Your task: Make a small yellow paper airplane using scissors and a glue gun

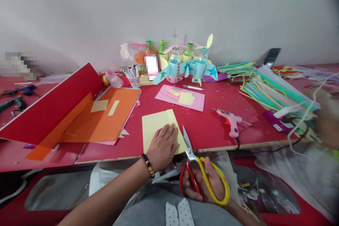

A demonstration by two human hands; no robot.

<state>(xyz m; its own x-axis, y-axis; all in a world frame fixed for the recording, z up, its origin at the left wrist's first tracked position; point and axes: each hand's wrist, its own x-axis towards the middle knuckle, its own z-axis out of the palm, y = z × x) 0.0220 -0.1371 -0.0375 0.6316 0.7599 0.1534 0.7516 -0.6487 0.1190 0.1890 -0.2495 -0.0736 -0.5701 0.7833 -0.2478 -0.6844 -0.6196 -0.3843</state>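
Observation:
My left hand (163, 144) lies flat with fingers stretched on a pale yellow sheet of paper (149, 127) at the table's front edge. A narrow strip at the sheet's right side looks folded or layered. In my right hand (212, 180), below the edge, is a pair of scissors (189, 152) with one red and one yellow handle. Its blades point up and away, close together, beside the sheet's right edge. Beyond the sheet lies pink paper (197, 103) with small yellow cut pieces (186, 98) on it.
A pink glue gun (231, 122) lies at right, near bundled coloured strips (275, 91) and a white cable (302, 123). Orange sheets (106, 127) and a red board (58, 102) are at left. Decorated bottles (174, 65) stand behind. A blurred person's arm (328, 120) is at far right.

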